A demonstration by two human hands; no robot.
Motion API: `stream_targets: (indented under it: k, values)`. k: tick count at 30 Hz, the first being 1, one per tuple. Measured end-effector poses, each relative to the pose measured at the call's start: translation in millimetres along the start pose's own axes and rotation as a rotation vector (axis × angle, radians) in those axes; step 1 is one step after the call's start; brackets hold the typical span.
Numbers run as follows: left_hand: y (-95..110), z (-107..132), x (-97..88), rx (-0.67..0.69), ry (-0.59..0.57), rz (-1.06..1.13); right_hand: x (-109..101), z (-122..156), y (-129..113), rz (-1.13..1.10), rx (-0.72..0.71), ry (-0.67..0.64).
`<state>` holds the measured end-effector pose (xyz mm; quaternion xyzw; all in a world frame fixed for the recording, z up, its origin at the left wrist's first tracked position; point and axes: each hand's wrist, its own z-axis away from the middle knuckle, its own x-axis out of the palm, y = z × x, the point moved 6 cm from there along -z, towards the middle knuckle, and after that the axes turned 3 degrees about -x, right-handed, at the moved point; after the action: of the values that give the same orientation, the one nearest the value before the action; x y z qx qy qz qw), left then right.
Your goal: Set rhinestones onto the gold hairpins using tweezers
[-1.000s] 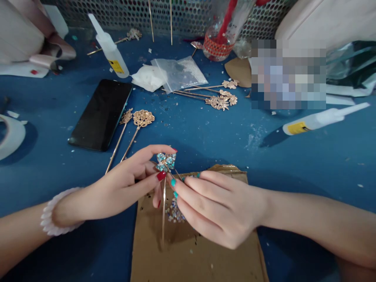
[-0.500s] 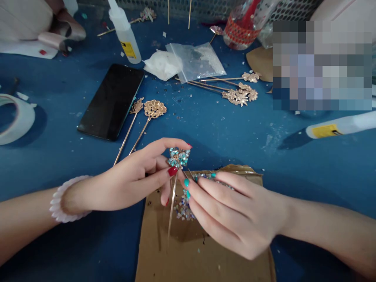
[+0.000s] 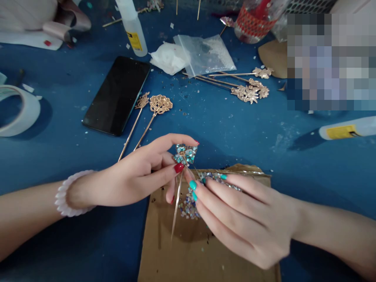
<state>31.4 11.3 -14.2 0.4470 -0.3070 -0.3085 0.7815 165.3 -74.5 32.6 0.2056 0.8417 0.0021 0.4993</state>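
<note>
My left hand (image 3: 141,176), with red nails and a white bead bracelet, pinches a gold hairpin (image 3: 178,203) just under its butterfly top (image 3: 185,153), which is covered in blue-green chips. The pin's stem hangs down over a piece of brown cardboard (image 3: 190,254). My right hand (image 3: 241,215), with teal nails, is closed on a thin pointed tool whose tip reaches the butterfly. A small heap of glittering chips (image 3: 188,205) lies on the cardboard under both hands.
On the blue table lie a black phone (image 3: 117,94), two bare gold hairpins (image 3: 152,113), several more hairpins (image 3: 249,88), a plastic bag (image 3: 205,55), two glue bottles (image 3: 133,29) (image 3: 346,131), a tape roll (image 3: 20,113) and a red-trimmed jar (image 3: 255,23).
The view has shifted, so everything sits further right and the far things higher in the frame. Both hands keep the same grip on the hairpin and the tool.
</note>
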Motion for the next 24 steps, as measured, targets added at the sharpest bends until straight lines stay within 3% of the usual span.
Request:
stream_targets:
  k: [9,14,16,18,20,24]
  values:
    - [0.5,-2.2,-2.2,0.028,-0.037,-0.058,-0.7,1.9,-4.9,0.044,-0.020,0.034]
    - [1.4,-3.4,-2.9,0.056,-0.044,-0.056,2.8,1.7,-0.9,-0.067,0.323,-0.121]
    - [1.3,-3.3,-2.5,0.079,-0.070,-0.069,0.2,0.8,-2.1,-0.036,0.238,-0.069]
    - [0.9,-2.8,-2.4,0.098,-0.096,-0.090,-1.0,0.5,-7.9,0.027,0.012,-0.009]
    - [0.4,-2.2,-2.8,0.108,-0.106,-0.120,1.5,1.9,-4.9,0.046,-0.033,-0.003]
    - [0.5,-2.2,-3.6,0.127,-0.090,-0.192,2.9,0.6,-1.5,0.040,0.096,-0.004]
